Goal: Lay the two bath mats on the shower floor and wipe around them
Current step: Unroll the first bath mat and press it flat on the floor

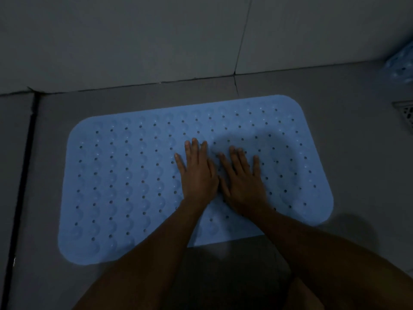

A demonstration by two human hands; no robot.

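Observation:
A light blue rubber bath mat with rows of small holes lies flat on the grey tiled shower floor, close to the wall. My left hand and my right hand rest palm down side by side on the middle of the mat, fingers spread, holding nothing. A second pale blue mat shows only partly at the right edge, bunched up against the wall.
A grey tiled wall rises just behind the mat. A metal floor drain sits at the right edge. A dark groove runs along the floor on the left. My knee is at the bottom right.

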